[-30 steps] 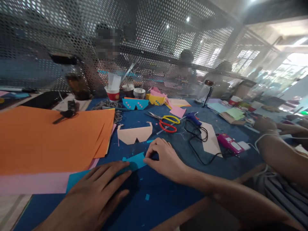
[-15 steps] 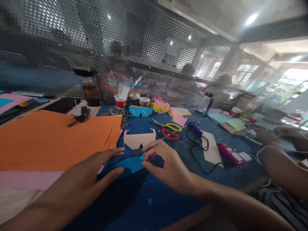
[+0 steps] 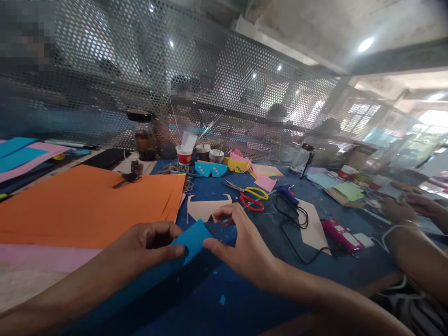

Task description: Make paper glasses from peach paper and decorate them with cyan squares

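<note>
The left hand (image 3: 149,245) pinches a blue paper strip (image 3: 192,239) between thumb and fingers, near the middle of the scene, its far right end raised above the blue counter (image 3: 241,301). The right hand (image 3: 247,245) is half open, fingers curled and well apart from the thumb, whose tip is at the strip's right edge; whether it touches, I cannot tell. Just beyond the hands lies a pale cut-out (image 3: 205,208). Farther right are scissors (image 3: 242,190) with one red and one yellow handle, then a blue glue gun (image 3: 288,193). Orange sheets (image 3: 94,205) cover the left side.
</note>
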